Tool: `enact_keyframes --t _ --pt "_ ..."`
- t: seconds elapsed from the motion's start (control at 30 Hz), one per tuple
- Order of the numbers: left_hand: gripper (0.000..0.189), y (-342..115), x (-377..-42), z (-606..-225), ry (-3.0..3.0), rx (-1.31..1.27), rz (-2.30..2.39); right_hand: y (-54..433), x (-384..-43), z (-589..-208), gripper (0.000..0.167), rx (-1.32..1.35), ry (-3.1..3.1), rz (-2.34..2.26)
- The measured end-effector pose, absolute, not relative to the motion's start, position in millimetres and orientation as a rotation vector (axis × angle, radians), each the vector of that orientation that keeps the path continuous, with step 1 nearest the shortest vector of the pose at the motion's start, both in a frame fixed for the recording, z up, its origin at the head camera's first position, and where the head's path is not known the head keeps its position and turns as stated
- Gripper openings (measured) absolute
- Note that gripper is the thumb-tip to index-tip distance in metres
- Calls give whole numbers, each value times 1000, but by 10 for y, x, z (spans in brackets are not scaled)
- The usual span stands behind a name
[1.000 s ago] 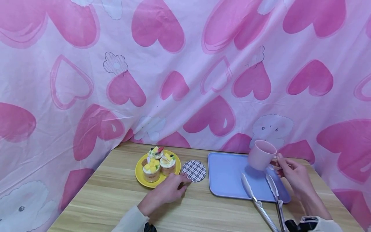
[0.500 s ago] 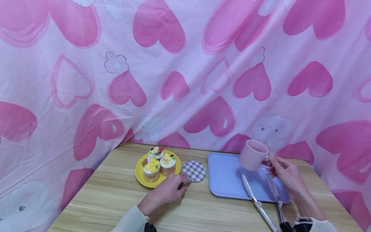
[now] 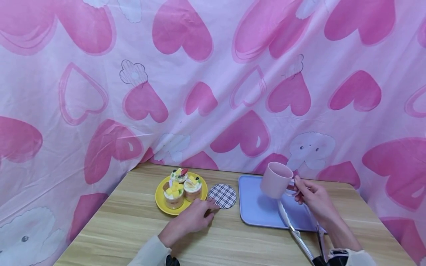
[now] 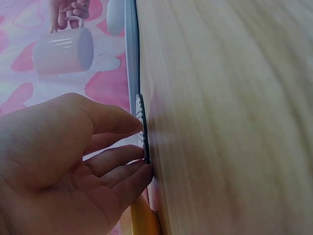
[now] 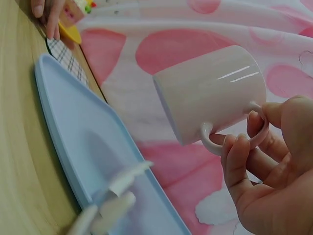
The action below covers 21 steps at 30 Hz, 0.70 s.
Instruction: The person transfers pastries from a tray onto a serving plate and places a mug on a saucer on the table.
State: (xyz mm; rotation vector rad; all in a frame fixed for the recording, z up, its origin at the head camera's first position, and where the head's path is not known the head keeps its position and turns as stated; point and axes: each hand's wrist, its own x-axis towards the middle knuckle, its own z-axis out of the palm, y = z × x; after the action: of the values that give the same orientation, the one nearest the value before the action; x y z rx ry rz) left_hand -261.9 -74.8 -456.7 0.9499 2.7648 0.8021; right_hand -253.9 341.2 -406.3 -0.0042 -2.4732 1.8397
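My right hand [image 3: 314, 197] grips the handle of a pink mug [image 3: 276, 181] and holds it up, slightly tilted, above the blue tray [image 3: 249, 218]. In the right wrist view, the mug [image 5: 210, 93] hangs clear of the tray, fingers and thumb about its handle. On the table my left hand [image 3: 194, 218] lies at the near edge of a round checked coaster [image 3: 224, 195]. Seen from the left wrist, its fingertips [image 4: 139, 174] touch the rim of the coaster [image 4: 143, 115], which lies flat.
A yellow plate [image 3: 161, 205] with three fruit-topped dessert cups [image 3: 173, 197] stands left of the coaster. Metal tongs [image 3: 299, 240] lie spread over the tray's near edge, partly behind the right wrist. A pink heart-print cloth [image 3: 186, 111] hangs behind the table.
My right hand has carried the mug leftward over the tray, from its right side toward its middle. My left hand and the coaster have stayed where they were.
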Motion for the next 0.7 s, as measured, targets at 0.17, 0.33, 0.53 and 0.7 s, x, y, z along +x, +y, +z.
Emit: enact_keyframes --t 0.17,0.33,0.53,0.7 --pt "35 -750 -2614 -4553 2760 941 804 3260 -2530 -4061 46 54 -2468 1863" --pt "35 -742 -2621 -4559 2757 930 804 3102 -2534 -4053 48 100 -2461 1891" --pt "34 -743 -2639 -4571 2769 927 787 2908 -2557 -4050 49 92 -2466 1911" --pt "35 -746 -2637 -4585 2761 918 790 2741 -2602 -4077 45 48 -2448 1959"
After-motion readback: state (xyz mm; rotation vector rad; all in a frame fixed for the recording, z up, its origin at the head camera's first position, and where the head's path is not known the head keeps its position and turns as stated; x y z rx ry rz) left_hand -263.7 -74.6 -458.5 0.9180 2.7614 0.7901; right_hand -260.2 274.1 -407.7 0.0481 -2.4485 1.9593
